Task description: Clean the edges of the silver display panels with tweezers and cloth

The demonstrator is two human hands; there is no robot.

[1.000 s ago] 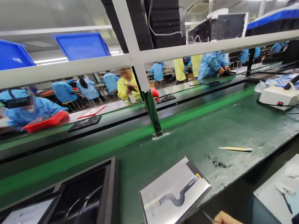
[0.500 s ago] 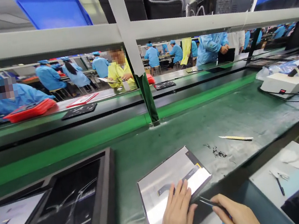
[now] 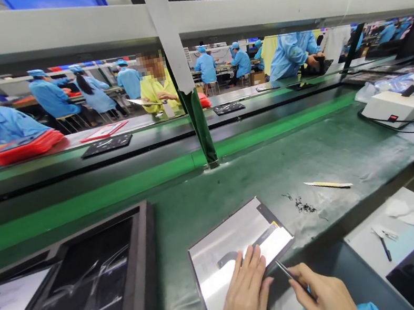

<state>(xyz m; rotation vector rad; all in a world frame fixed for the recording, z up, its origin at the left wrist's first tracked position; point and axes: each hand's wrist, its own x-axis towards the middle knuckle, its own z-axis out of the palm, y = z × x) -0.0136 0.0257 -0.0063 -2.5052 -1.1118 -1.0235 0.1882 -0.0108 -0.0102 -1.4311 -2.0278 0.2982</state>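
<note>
A flat display panel (image 3: 223, 227) lies silvery back up near the bench's front edge. Across it runs a dark flex cable (image 3: 228, 259), partly under my fingers. My left hand (image 3: 245, 292) rests flat on the panel, fingers stretched out and side by side. In my right hand (image 3: 321, 290) are slim metal tweezers (image 3: 285, 270), held between thumb and fingers. Their tips point toward the panel's near edge, close to it; whether they touch it I cannot tell.
Left stands a black foam tray (image 3: 151, 261) holding film-covered panels. A yellow-handled blade (image 3: 328, 185) and black scraps (image 3: 304, 205) lie on the green bench (image 3: 183, 202). At right are a white device with cables (image 3: 393, 108) and cutters (image 3: 385, 244). People work beyond the bench.
The tweezers' tips have come closer together and sit slightly nearer the panel's edge. My left hand stays on the panel. The whole view has tilted down a little.
</note>
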